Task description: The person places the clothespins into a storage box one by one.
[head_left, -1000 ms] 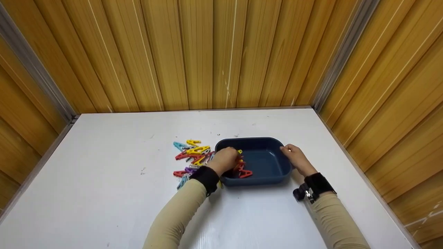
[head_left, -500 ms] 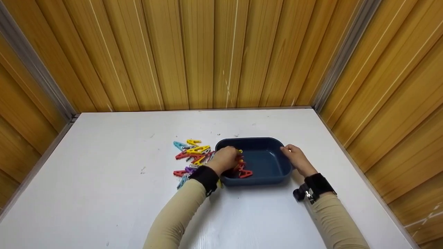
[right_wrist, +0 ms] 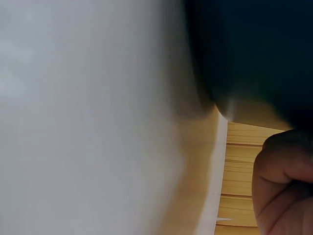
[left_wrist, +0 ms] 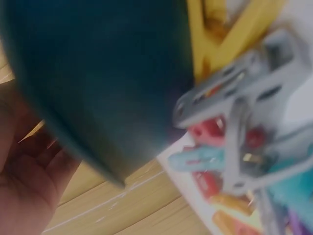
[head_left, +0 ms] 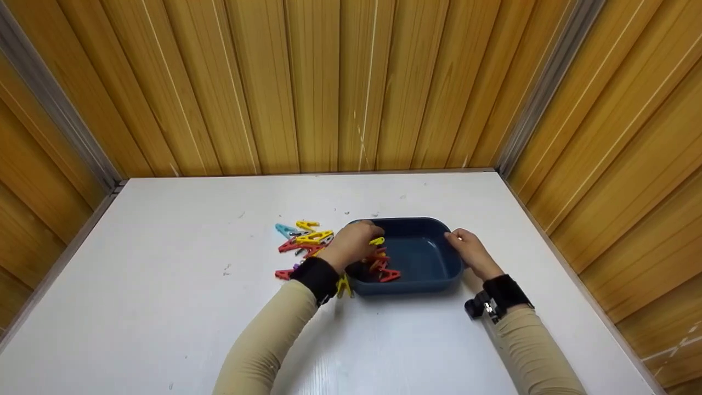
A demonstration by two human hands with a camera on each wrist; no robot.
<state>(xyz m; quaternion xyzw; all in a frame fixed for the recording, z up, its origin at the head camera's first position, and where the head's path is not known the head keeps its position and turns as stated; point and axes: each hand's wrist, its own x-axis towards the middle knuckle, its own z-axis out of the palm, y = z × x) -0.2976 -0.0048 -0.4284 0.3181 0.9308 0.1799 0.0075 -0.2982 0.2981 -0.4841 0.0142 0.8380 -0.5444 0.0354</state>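
Observation:
In the head view, a dark blue plastic bin (head_left: 419, 258) stands on the white table with several red and yellow clothespins (head_left: 388, 273) in its left part. My left hand (head_left: 354, 241) is over the bin's left rim. The left wrist view shows its fingers (left_wrist: 61, 169) loosely bent beside the bin wall, and nothing held can be made out. A yellow clothespin (head_left: 377, 241) shows close to the fingertips. My right hand (head_left: 470, 252) pinches the bin's right rim, thumb and fingers curled. Left of the bin lies a pile of colourful clothespins (head_left: 312, 237), partly hidden by my left hand.
A yellow clothespin (head_left: 344, 287) lies against the bin's front left corner. Near the left wrist camera a grey clothespin (left_wrist: 244, 93) looms large. Wood-patterned panels (head_left: 312, 88) wall the table (head_left: 181, 274) at the back and sides.
My left hand has risen from inside the bin, shifting slightly left and away from me, and its fingers have loosened. The right hand and the bin have stayed put.

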